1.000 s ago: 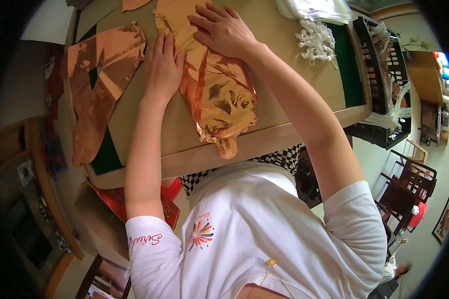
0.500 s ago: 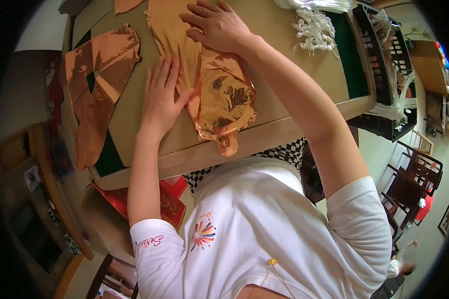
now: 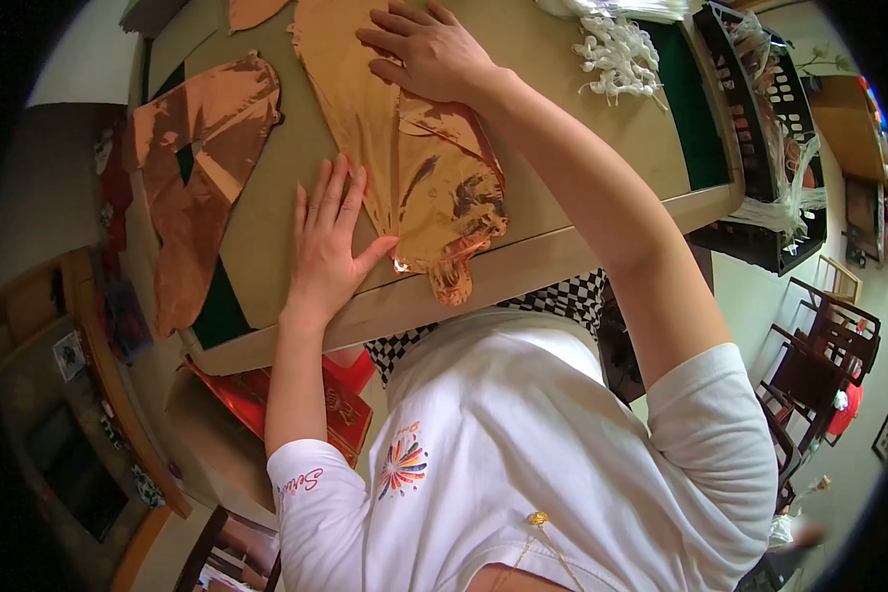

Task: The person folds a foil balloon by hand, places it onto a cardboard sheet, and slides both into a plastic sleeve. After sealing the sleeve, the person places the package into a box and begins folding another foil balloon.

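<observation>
A flat, wrinkled gold foil piece (image 3: 429,187) lies on the table (image 3: 562,148), its small tab hanging toward the front edge. My right hand (image 3: 429,49) rests on its upper part, fingers spread. At the lower left edge of the foil is my left hand (image 3: 331,237), fingers stretched out and lying flat, the thumb touching the foil near its bottom corner. Another copper-coloured foil piece (image 3: 202,178), with a small hole through it, lies to the left. Part of a further foil piece (image 3: 255,12) shows at the top.
A bundle of white strings (image 3: 617,59) lies at the back right, beside clear plastic packaging (image 3: 631,8). Black crates (image 3: 784,118) holding plastic items stand past the table's right edge. A red bag (image 3: 340,405) is below the front edge, at the left.
My left hand has slid down along the foil's left edge toward its bottom corner, and the foil there lies smoother. My right hand has stayed nearly in place.
</observation>
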Tool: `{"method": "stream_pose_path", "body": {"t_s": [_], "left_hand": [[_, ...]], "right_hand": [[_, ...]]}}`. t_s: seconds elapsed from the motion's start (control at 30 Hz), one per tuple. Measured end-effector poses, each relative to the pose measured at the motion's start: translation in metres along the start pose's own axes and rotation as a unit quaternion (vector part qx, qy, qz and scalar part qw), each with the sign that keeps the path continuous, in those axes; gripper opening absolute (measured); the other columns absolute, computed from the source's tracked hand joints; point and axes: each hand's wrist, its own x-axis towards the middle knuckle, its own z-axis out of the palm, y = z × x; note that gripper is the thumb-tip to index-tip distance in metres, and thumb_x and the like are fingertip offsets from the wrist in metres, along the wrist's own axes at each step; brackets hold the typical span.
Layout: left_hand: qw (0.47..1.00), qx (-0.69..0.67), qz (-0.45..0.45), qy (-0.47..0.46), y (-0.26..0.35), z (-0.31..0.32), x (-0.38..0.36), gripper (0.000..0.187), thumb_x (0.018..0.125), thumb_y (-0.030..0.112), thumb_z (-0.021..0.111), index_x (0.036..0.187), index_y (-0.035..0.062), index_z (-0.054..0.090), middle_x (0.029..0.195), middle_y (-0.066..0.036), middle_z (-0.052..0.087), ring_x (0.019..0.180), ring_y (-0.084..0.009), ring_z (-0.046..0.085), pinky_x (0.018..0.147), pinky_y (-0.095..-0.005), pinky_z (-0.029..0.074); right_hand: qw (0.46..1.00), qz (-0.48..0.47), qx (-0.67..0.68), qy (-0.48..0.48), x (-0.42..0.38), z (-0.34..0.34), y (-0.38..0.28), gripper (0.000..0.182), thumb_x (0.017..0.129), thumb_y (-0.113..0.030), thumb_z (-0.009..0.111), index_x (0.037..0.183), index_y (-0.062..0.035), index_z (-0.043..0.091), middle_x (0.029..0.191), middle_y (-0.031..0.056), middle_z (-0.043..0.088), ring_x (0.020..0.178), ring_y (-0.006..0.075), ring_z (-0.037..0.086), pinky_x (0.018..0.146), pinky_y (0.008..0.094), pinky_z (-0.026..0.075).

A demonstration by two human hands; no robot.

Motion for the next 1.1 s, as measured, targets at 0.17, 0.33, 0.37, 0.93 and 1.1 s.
{"method": "stream_pose_path", "body": {"t_s": [0.17, 0.33, 0.37, 0.93, 1.1], "left_hand": [[1.000, -0.007, -0.017, -0.011, 0.003, -0.002, -0.012, 0.086, 0.080, 0.046, 0.070, 0.150, 0.0159, 0.032, 0.158, -0.009, 0.023, 0.145, -0.0294, 0.022, 0.117, -0.0541, 0.015], [0.999, -0.023, -0.023, 0.003, 0.004, 0.000, -0.016, 0.082, 0.081, 0.043, 0.070, 0.149, 0.0154, 0.034, 0.157, -0.009, 0.024, 0.145, -0.0289, 0.023, 0.117, -0.0536, 0.014], [0.999, -0.022, -0.022, 0.007, 0.004, 0.001, -0.016, 0.081, 0.082, 0.043, 0.070, 0.149, 0.0152, 0.034, 0.157, -0.009, 0.024, 0.145, -0.0290, 0.023, 0.117, -0.0535, 0.014], [0.998, -0.035, -0.010, 0.052, 0.001, 0.010, -0.018, 0.072, 0.088, 0.034, 0.065, 0.150, 0.0167, 0.032, 0.157, -0.006, 0.028, 0.145, -0.0258, 0.025, 0.117, -0.0505, 0.016], [0.998, -0.032, -0.011, 0.053, 0.001, 0.009, -0.018, 0.072, 0.088, 0.033, 0.065, 0.150, 0.0164, 0.033, 0.157, -0.006, 0.028, 0.145, -0.0252, 0.025, 0.117, -0.0501, 0.016]], "right_hand": [[1.000, 0.002, -0.009, 0.024, -0.001, 0.008, 0.002, 0.046, 0.095, -0.043, 0.047, 0.135, -0.0195, 0.053, 0.145, 0.0047, 0.045, 0.138, 0.0211, 0.035, 0.112, 0.0477, 0.026], [0.990, 0.028, 0.135, 0.015, 0.005, -0.006, 0.006, 0.053, 0.096, -0.040, 0.047, 0.141, -0.0108, 0.046, 0.149, 0.0178, 0.039, 0.140, 0.0320, 0.032, 0.114, 0.0500, 0.024], [0.987, 0.015, 0.156, 0.045, 0.002, -0.014, 0.007, 0.053, 0.096, -0.038, 0.051, 0.141, -0.0114, 0.045, 0.149, 0.0183, 0.038, 0.140, 0.0328, 0.031, 0.114, 0.0498, 0.024], [0.990, -0.083, 0.075, -0.088, -0.167, -0.086, -0.070, 0.039, 0.086, -0.022, 0.063, 0.123, -0.0121, 0.062, 0.149, 0.0052, 0.040, 0.140, 0.0242, 0.034, 0.114, 0.0535, 0.025], [0.988, -0.092, 0.081, -0.096, -0.167, -0.087, -0.071, 0.038, 0.087, -0.025, 0.064, 0.124, -0.0152, 0.063, 0.149, 0.0060, 0.040, 0.139, 0.0258, 0.035, 0.113, 0.0546, 0.024]]}}
